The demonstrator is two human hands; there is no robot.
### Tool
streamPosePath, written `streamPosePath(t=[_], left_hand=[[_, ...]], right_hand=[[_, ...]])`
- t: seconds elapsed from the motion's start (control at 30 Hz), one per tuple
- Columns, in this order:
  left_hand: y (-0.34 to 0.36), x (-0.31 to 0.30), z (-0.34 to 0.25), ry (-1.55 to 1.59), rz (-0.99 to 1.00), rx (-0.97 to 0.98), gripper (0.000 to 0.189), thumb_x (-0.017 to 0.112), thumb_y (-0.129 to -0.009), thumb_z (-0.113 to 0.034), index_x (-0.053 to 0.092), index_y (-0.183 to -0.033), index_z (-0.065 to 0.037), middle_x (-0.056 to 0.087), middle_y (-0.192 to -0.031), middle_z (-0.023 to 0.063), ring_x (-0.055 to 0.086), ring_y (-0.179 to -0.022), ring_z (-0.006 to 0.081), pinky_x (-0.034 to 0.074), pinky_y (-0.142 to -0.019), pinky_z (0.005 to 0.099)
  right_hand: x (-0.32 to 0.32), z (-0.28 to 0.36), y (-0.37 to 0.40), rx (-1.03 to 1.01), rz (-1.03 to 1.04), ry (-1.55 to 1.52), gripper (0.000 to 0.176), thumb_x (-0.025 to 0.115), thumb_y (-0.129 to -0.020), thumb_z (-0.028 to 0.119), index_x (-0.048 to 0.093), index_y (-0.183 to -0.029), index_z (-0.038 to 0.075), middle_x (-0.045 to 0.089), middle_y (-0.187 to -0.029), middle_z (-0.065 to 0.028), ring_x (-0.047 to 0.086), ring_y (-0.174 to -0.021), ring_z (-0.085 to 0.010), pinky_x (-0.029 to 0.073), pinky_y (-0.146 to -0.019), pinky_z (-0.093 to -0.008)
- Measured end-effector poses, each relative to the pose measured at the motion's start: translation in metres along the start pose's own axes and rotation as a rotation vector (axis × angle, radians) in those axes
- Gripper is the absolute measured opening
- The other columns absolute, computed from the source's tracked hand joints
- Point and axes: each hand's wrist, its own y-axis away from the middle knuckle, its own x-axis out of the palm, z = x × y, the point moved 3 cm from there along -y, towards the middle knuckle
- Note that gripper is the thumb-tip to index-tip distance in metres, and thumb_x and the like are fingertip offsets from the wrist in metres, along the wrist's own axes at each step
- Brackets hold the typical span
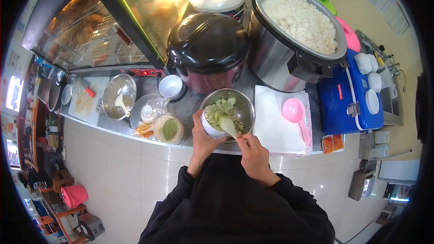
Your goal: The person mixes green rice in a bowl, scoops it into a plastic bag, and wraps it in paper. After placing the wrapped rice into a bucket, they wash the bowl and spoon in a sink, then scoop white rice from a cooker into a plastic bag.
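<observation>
Left hand (202, 139) is gripping the cup (209, 129), fingers curving round the outer wall, thumb pressing along the near side. Some of those fingers are hiding under the cup, so I can't tell how they're sitting. Right hand (254, 157) is pinching the spoon (229, 128) by its handle between thumb and index, the rest curling in.

Risks, my read:
- Cup is leaning over the near-left part of the bowl (251, 108). If my left grip is slipping on a smooth wall, it's rolling and dumping the mix (220, 108) in one go.
- Mix is heaping up around the spoon's head and looking sticky. Too hard a push and clumps are going over the lip, maybe missing the bowl and landing on the counter (192, 100).
- Only a fingertip pinch is steering the spoon, so thick mix could be twisting it out.
- Bowl is sitting near the counter edge with neither hand bracing it; a knock from the cup could be shifting it.
- Tub (170, 129) is standing just beside my left hand; a wide elbow or wrist swing could be tipping it.

Positions: cup is lying right against my left fingers, between them and the bowl's middle. Mix is filling it, just beyond my right fingertips, the spoon bridging that gap. More mix is lying in the bowl, off to the cup's right.
</observation>
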Motion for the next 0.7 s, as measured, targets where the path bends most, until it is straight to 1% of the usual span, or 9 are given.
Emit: streamPosePath(t=[0.1,0.13,0.23,0.27,0.33,0.5,0.53,0.6,0.7], left_hand=[[0.001,0.001,0.003,0.034,-0.005,0.032,0.094,0.091,-0.052,-0.008,0.036,-0.128,-0.004,0.061,-0.115,0.0190,0.062,-0.109,0.0300,0.050,-0.092,0.0384],[0.001,0.001,0.005,0.042,-0.006,0.061,0.094,0.091,-0.052,-0.007,0.036,-0.128,-0.003,0.061,-0.116,0.0186,0.062,-0.110,0.0293,0.050,-0.093,0.0381],[0.000,0.000,0.009,0.056,-0.048,0.152,0.095,0.092,-0.051,-0.007,0.037,-0.129,-0.003,0.061,-0.118,0.0172,0.061,-0.111,0.0272,0.049,-0.094,0.0371],[0.000,-0.001,0.008,0.056,-0.054,0.161,0.095,0.092,-0.051,-0.008,0.037,-0.129,-0.003,0.060,-0.118,0.0170,0.061,-0.110,0.0270,0.049,-0.094,0.0369],[0.002,-0.003,0.007,0.054,-0.061,0.175,0.096,0.093,-0.051,-0.009,0.037,-0.129,-0.002,0.060,-0.119,0.0165,0.061,-0.110,0.0264,0.049,-0.094,0.0365],[0.005,-0.004,0.011,0.024,-0.058,0.191,0.096,0.093,-0.052,-0.011,0.037,-0.130,-0.002,0.060,-0.119,0.0170,0.062,-0.109,0.0284,0.050,-0.092,0.0365],[0.006,-0.005,0.013,0.004,-0.043,0.178,0.096,0.093,-0.052,-0.012,0.037,-0.130,-0.002,0.060,-0.118,0.0171,0.062,-0.108,0.0289,0.050,-0.092,0.0365],[0.004,-0.006,0.018,0.020,-0.042,0.195,0.095,0.093,-0.053,-0.011,0.038,-0.129,-0.002,0.060,-0.118,0.0172,0.063,-0.108,0.0296,0.050,-0.091,0.0368],[0.003,-0.008,0.019,0.011,-0.038,0.206,0.094,0.093,-0.053,-0.011,0.038,-0.129,-0.002,0.061,-0.117,0.0174,0.063,-0.107,0.0301,0.050,-0.091,0.0371]], right_hand=[[-0.016,-0.010,-0.006,-0.018,0.015,0.077,0.033,0.061,-0.078,-0.001,0.064,-0.109,0.009,0.057,-0.089,-0.0035,0.060,-0.074,-0.0227,0.050,-0.060,-0.0354],[-0.021,-0.017,-0.011,-0.035,-0.060,0.008,0.028,0.059,-0.085,0.001,0.064,-0.112,0.006,0.055,-0.079,-0.0029,0.056,-0.068,-0.0158,0.045,-0.055,-0.0319],[-0.037,-0.026,-0.024,0.385,-0.061,-0.545,0.023,0.056,-0.093,0.006,0.065,-0.114,0.004,0.049,-0.069,0.0001,0.047,-0.063,-0.0085,0.038,-0.053,-0.0266],[-0.029,-0.025,-0.027,0.372,-0.142,-0.806,0.027,0.052,-0.098,0.012,0.063,-0.121,0.004,0.045,-0.065,0.0033,0.040,-0.060,-0.0047,0.032,-0.053,-0.0219],[-0.013,-0.026,-0.023,0.435,0.023,-0.918,0.029,0.053,-0.099,0.014,0.063,-0.124,0.005,0.044,-0.065,0.0040,0.037,-0.057,-0.0044,0.032,-0.053,-0.0214],[0.032,-0.015,0.001,0.310,0.109,-0.703,0.031,0.049,-0.102,0.016,0.062,-0.126,0.003,0.069,-0.086,-0.0008,0.041,-0.058,-0.0037,0.036,-0.053,-0.0215],[0.027,-0.012,0.000,0.341,0.199,-0.642,0.031,0.047,-0.102,0.017,0.061,-0.126,0.002,0.072,-0.102,-0.0034,0.042,-0.059,-0.0037,0.038,-0.055,-0.0209],[0.024,-0.018,-0.006,0.223,0.167,-0.642,0.031,0.048,-0.102,0.016,0.061,-0.125,0.002,0.071,-0.103,-0.0061,0.043,-0.061,-0.0047,0.039,-0.057,-0.0216],[-0.001,-0.023,-0.027,0.285,0.205,-0.763,0.030,0.049,-0.101,0.016,0.061,-0.125,0.002,0.070,-0.103,-0.0091,0.047,-0.066,-0.0069,0.042,-0.063,-0.0237]])
